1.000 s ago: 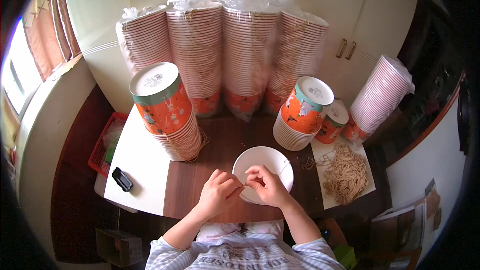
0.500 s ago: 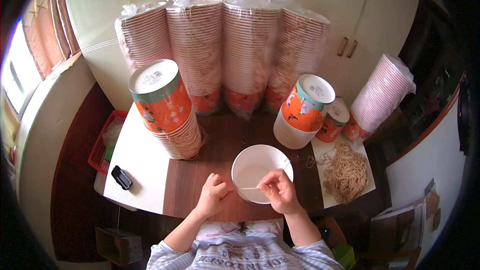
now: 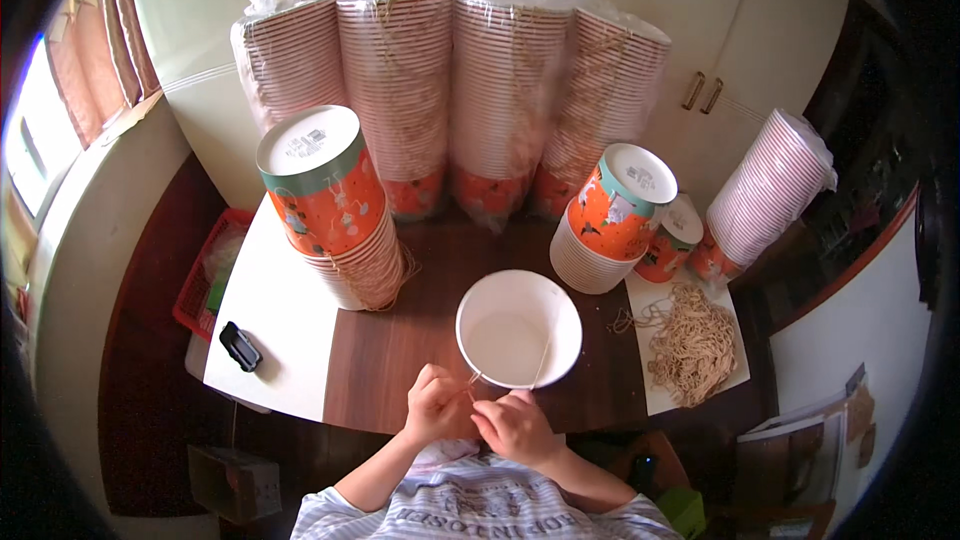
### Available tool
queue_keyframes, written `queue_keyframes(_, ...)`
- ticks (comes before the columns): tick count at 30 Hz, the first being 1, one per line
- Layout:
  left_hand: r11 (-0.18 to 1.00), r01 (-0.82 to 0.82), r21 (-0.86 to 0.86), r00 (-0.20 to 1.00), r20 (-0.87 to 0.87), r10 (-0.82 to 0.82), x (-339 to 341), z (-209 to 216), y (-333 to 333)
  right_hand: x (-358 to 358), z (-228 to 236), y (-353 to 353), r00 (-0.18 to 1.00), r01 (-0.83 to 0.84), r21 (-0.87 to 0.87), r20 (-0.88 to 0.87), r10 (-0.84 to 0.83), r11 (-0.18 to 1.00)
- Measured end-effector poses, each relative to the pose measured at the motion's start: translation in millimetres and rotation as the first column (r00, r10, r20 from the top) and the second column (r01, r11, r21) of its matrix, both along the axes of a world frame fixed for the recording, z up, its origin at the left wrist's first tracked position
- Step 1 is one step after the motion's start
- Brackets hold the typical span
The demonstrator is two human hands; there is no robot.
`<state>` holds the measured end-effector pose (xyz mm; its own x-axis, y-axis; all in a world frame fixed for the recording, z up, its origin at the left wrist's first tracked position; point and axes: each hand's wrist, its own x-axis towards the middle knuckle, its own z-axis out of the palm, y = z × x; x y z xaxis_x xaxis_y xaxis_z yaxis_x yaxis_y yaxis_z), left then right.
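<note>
A white paper bucket stands on the brown table in front of me, its mouth facing up. Just below its near rim, my left hand is closed in a pinch on a thin pale string. Close beside it, my right hand has its fingers bent on the same string, the fingertips almost meeting those of the left. A length of the string runs across the bucket's inside toward my right hand. How the string is looped between the fingers is too small to make out.
A heap of tan string lies at right. Inverted orange-and-green bucket stacks stand at left and right. Tall wrapped bucket stacks line the back. A black case lies at left, near a red basket.
My right hand has moved down and left, from the bucket's mouth to beside my left hand. The left hand has shifted slightly. The whole view has moved a little.
</note>
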<state>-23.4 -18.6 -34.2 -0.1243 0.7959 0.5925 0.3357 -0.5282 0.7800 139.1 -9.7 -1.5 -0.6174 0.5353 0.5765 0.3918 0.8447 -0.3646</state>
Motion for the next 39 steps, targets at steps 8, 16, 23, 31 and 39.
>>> queue_keyframes(8, 0.968, -0.001, -0.252, 0.977, 0.207, 0.055, 11.1, -16.0, -6.0, 6.1, -2.7, 7.0, 0.988, 0.130, 0.028, 0.076, -0.131, 0.991)
queue_keyframes(16, 0.752, 0.545, -0.371, 0.641, 0.762, -0.088, 13.8, -11.1, -15.1, 2.3, -5.8, 0.9, 0.979, 0.177, 0.074, 0.085, -0.183, 0.981)
queue_keyframes(23, 0.641, 0.668, -0.378, 0.492, 0.871, 0.001, 15.5, -18.4, -15.5, 2.7, -9.3, 1.3, 0.971, 0.203, 0.084, 0.111, -0.212, 0.976)
queue_keyframes(31, 0.645, 0.644, -0.411, 0.419, 0.895, 0.153, 16.8, 0.9, -5.6, 1.0, -11.4, -2.2, 0.969, 0.128, 0.167, 0.187, -0.159, 0.978)
queue_keyframes(39, 0.736, 0.517, -0.438, 0.533, 0.837, 0.124, 24.5, 7.3, 1.2, -0.2, -1.1, -1.3, 0.954, 0.055, 0.210, 0.277, -0.114, 0.976)
